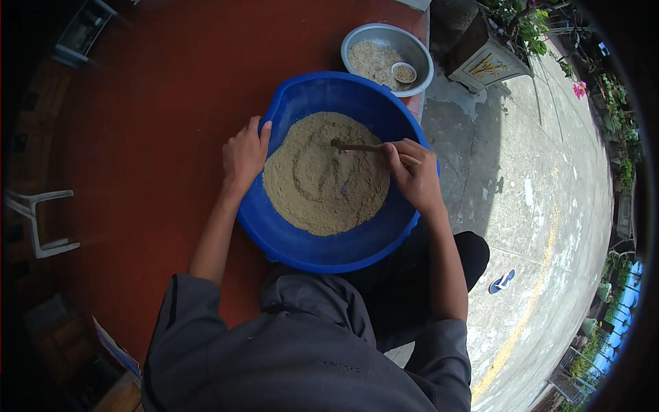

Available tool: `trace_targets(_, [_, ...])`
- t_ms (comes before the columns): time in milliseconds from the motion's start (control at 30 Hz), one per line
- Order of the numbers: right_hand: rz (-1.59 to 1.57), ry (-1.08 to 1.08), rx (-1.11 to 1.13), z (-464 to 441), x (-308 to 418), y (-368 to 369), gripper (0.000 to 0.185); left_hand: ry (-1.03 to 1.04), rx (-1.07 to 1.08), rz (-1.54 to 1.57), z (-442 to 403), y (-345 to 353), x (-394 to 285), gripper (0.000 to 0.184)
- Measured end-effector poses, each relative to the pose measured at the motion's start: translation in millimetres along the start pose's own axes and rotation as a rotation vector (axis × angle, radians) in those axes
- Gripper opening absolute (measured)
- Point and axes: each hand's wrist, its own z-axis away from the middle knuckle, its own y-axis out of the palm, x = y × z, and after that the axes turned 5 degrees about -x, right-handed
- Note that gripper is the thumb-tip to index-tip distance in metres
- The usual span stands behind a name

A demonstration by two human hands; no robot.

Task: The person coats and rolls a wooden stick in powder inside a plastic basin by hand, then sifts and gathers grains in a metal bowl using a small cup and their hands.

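Powder [288, 196] in the blue basin [322, 248] is apparently stirred, a stick [362, 147] gripped by the right hand [415, 170]. The rim [336, 268], clasped by the left hand [241, 152], should next be steadied.

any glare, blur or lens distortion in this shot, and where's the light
Head view: strong fisheye bending with black corners; sunlit concrete bright, with a shadow across its near side; tub, left hand and right hand shaded, fairly sharp; white frame at left dim and softer.
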Motion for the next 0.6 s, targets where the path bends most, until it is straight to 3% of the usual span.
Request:
trace_targets(200, [-0.263, 0.156, 0.414, 23, -1, 16, 0.029, 0.002, 0.0, -0.031, -1, 0, -1, 0.053])
trace_targets(300, [-0.322, 0.381, 0.531, 20, -1, -13, 0.033, -0.005, 0.019, -0.022, -2, -3, -5, 0.052])
trace_targets(433, [-0.284, 0.496, 0.277, 20, -19, -49, 0.043, 0.002, 0.0, -0.043, -2, 1, -1, 0.052])
trace_targets(600, [-0.268, 0.409, -0.015, 9, -42, -38, 0.042, -0.009, 0.02, -0.066, -2, 0, -4, 0.052])
